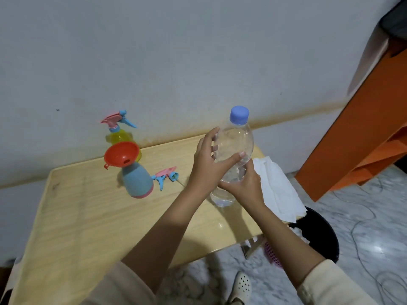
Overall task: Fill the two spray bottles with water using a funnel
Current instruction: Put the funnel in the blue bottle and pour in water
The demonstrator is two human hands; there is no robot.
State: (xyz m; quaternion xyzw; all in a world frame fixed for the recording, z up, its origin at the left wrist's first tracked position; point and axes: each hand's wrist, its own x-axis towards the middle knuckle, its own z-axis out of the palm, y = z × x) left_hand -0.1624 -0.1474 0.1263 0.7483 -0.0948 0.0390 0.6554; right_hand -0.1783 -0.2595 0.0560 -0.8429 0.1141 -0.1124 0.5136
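- Fingers of my left hand (210, 160) curl round the capped water bottle's (236, 139) shoulder. My right hand (243, 187) grips its waist, likely steadying it for uncapping.
- Blue spray bottle (137, 181) stands open, with the red funnel (121, 154) seated in its neck to receive water; the water bottle is to its right.
- Yellow spray bottle (115, 137) is behind it, and a detached trigger head (167, 175) lies just right of it.
- Bare wooden table (88, 216) lies in front of it; paper towels (275, 190) overhang the far right edge.

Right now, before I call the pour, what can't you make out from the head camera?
Head view:
Level in the blue spray bottle: opaque wall, red funnel covers its mouth.
Lower body of the yellow spray bottle: behind the funnel.
Level in the water bottle: left hand and right hand wrap its middle.
Contents of the black bin: behind the table edge.
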